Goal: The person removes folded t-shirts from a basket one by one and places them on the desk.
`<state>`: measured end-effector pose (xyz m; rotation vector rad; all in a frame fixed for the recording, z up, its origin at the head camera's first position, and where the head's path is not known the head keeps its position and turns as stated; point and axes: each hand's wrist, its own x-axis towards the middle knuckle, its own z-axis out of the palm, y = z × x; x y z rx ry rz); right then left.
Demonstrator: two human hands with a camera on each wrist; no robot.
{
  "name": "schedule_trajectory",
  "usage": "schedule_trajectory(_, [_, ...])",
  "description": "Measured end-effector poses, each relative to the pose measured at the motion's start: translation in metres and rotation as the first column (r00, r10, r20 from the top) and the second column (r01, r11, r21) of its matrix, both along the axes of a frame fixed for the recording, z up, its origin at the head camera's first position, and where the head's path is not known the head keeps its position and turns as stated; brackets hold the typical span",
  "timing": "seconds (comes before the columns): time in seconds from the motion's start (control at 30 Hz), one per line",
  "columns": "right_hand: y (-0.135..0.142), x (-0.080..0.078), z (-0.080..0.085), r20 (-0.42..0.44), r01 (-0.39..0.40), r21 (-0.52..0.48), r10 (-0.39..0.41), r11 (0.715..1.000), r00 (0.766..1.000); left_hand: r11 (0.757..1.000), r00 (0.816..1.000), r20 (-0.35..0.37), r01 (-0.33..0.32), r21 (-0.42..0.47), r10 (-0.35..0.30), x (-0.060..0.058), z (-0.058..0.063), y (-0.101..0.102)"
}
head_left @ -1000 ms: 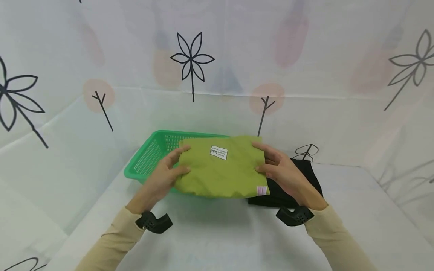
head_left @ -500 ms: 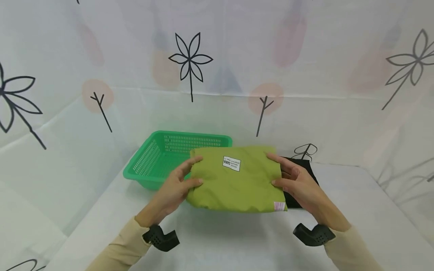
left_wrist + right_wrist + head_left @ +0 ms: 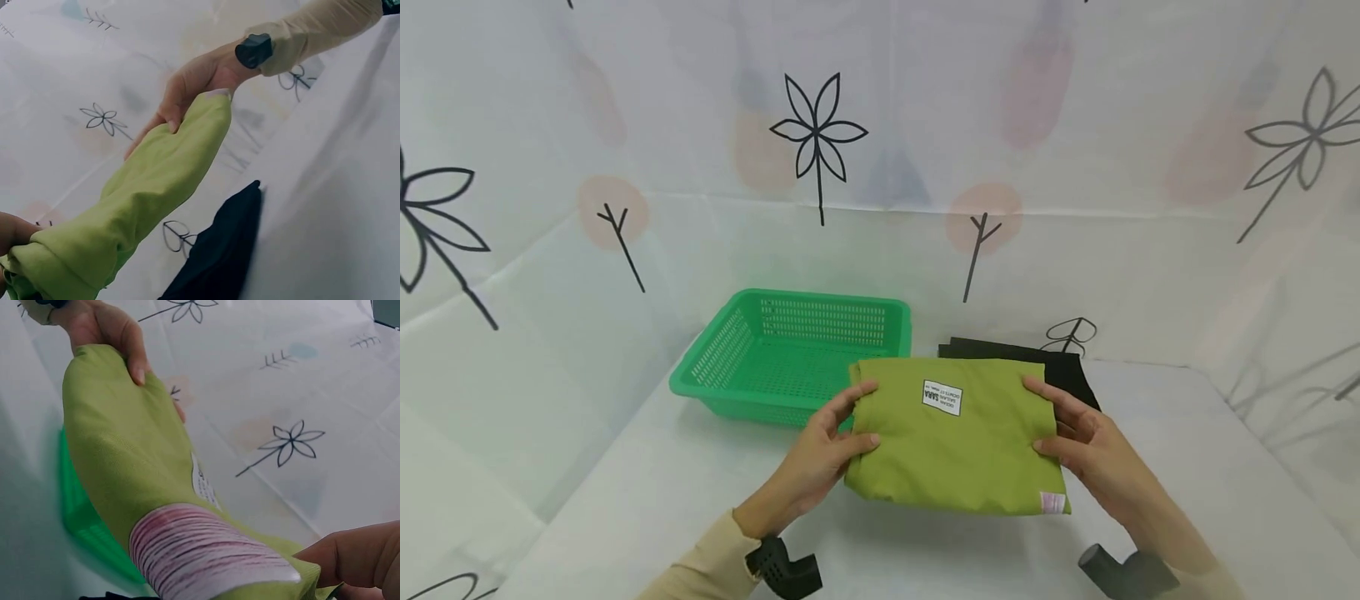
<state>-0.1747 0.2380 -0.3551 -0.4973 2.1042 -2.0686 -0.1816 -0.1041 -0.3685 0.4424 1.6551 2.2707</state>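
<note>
A folded lime-green cloth (image 3: 955, 450) is held up above the white table, with a white printed label near its far edge and a pinkish striped tag at its near right corner. My left hand (image 3: 820, 458) grips its left side, thumb on top. The right hand (image 3: 1097, 458) grips the opposite side the same way. In the left wrist view the green cloth (image 3: 144, 200) slants between both hands. The right wrist view shows the striped tag (image 3: 200, 550) close up. Fingers under the cloth are hidden.
A green perforated plastic basket (image 3: 715, 392) stands at the back left, its near right corner partly behind the cloth. Folded black fabric (image 3: 1067, 367) lies at the back right, partly covered by the green cloth. A white patterned sheet (image 3: 880, 167) hangs behind the table.
Both hands have brought the green cloth nearer and to the right. It no longer overlaps most of the basket, and the far edge of the black fabric has come into sight.
</note>
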Motion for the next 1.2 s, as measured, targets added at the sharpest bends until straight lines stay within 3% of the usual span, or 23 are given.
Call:
schedule_trajectory(0.23, [0.017,0.013,-0.018,0.037,0.031,-0.018,-0.03,0.999,0.999,1.0,0.999,0.038,0.016,0.026,-0.016,0.007,-0.012,0.018])
schedule_trajectory(0.53, [0.041,0.025,-0.04,0.015,0.037,-0.043,-0.037,0.998,0.999,0.999,0.999,0.032,0.025,0.031,-0.026,0.013,-0.028,0.045])
schedule_trajectory(0.87, [0.066,0.039,-0.047,0.064,0.126,0.16,-0.138,0.979,0.988,0.999,0.997,0.064,0.034,0.017,-0.035,0.015,-0.045,0.074])
schedule_trajectory(1.2, [0.088,0.043,-0.051,0.137,0.152,0.323,-0.205,0.934,0.969,0.991,0.984,0.117,0.131,0.01,-0.131,0.015,-0.059,0.096])
